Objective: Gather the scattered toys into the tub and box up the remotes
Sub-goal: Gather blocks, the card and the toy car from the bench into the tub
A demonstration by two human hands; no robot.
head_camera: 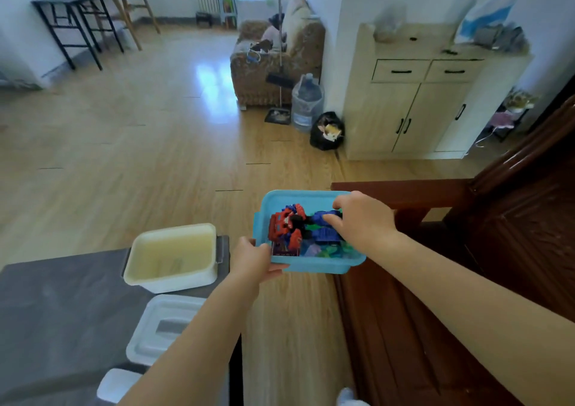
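Note:
A light blue plastic tub (298, 198) is held in the air above the wooden floor, right of the grey table. My left hand (253, 261) grips its near left corner. Inside lie a red robot toy (284, 226), a blue toy (323, 225) and some pale green and blue pieces. My right hand (361, 219) reaches into the tub from the right, fingers resting on the blue toy. An empty cream box (171, 254) stands on the table's far right corner, with its white lid (165, 328) lying nearer to me. No remotes are visible.
The grey table (62, 312) fills the lower left. Dark red wooden furniture (466, 250) stands on the right. Farther off are a brown armchair (273, 60), a water jug (308, 100), a black rubbish bag (326, 132) and a pale cabinet (420, 94).

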